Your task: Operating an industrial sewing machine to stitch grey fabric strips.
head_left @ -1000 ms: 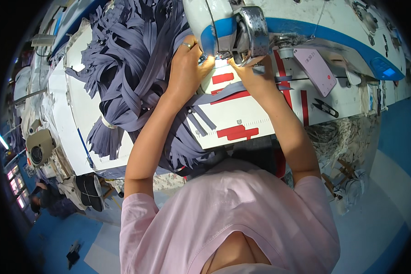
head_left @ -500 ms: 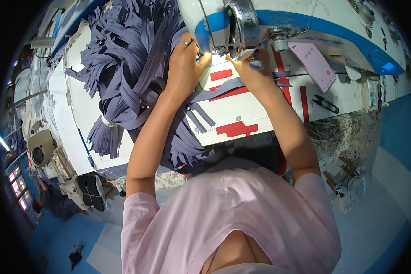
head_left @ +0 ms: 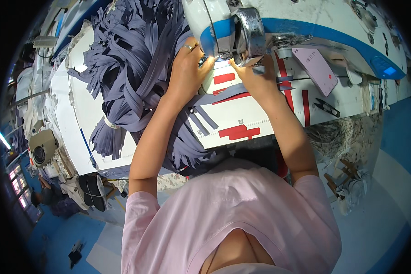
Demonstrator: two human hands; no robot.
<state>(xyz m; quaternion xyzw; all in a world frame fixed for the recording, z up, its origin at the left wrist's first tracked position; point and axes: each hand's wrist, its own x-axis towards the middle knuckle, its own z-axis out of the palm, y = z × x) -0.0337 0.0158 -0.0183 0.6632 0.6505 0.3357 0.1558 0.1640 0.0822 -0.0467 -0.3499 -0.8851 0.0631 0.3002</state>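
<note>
Both my hands are up at the needle area of a white and blue sewing machine [head_left: 223, 29]. My left hand [head_left: 186, 68], with a ring on one finger, is closed, its thumb and fingertips pinched together left of the needle. A small dark piece shows at those fingertips. From the other side, my right hand [head_left: 259, 81] reaches in, fingers pressed together by the presser foot. What the fingertips hold is mostly hidden. A grey-blue zipper strip [head_left: 214, 97] runs beneath my right wrist, its ends showing beyond it. Against my left forearm lies a big heap of similar strips [head_left: 128, 68].
A pale pink phone [head_left: 316, 71] and black thread snips [head_left: 327, 108] lie on the white table to the right. Red tape patches [head_left: 239, 132] mark the table front. A blue pen-like stick [head_left: 87, 148] rests at the left edge. Fabric scraps [head_left: 335, 137] hang below right.
The whole view has shifted slightly, so things sit a little lower and further right. Both hands stay by the needle with nearly the same grip.
</note>
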